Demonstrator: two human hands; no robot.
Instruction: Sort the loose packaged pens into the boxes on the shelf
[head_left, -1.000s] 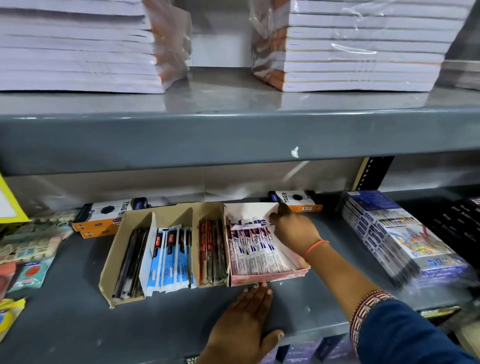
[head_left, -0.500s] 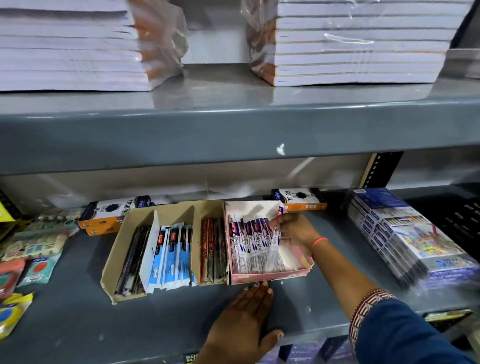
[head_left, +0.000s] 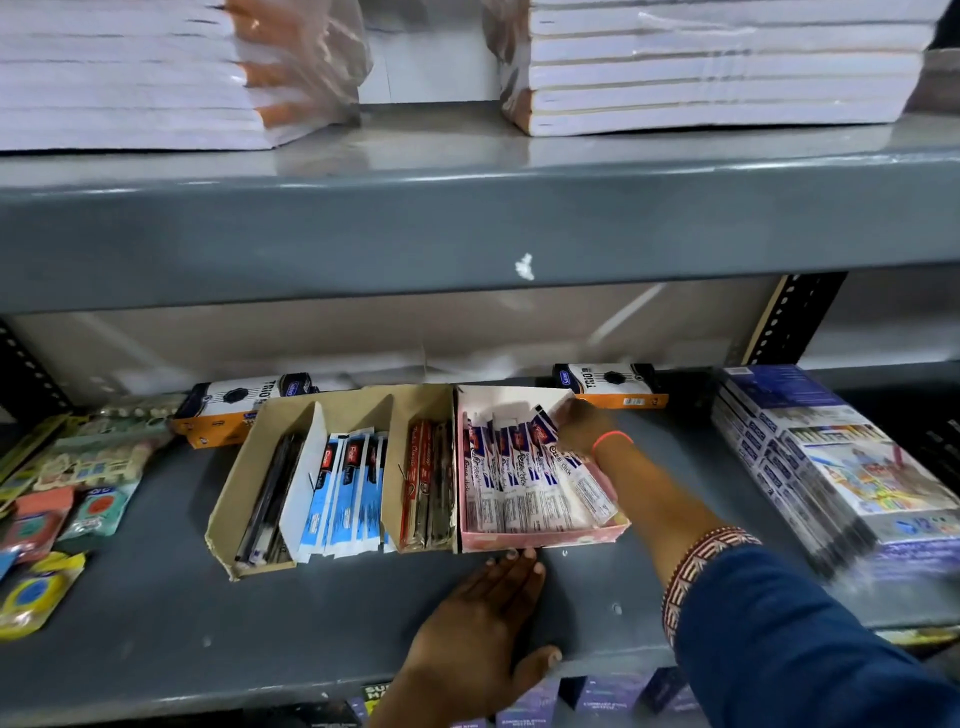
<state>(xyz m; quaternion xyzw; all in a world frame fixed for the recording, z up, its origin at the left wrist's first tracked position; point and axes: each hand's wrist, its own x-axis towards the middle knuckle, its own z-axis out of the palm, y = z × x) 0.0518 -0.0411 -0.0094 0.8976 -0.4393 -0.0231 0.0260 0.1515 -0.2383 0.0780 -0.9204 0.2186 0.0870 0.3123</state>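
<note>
Boxes: two. Right hand (head_left: 581, 426) pinching pen packets (head_left: 524, 467) (pink box (head_left: 545, 535)); left hand (head_left: 485, 623) flat, fingers spread.

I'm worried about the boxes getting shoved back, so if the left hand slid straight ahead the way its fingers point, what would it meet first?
Most likely the front wall of the pink box. The left hand lies flat on the shelf, fingertips at that wall; whether they already touch is unclear.
</note>
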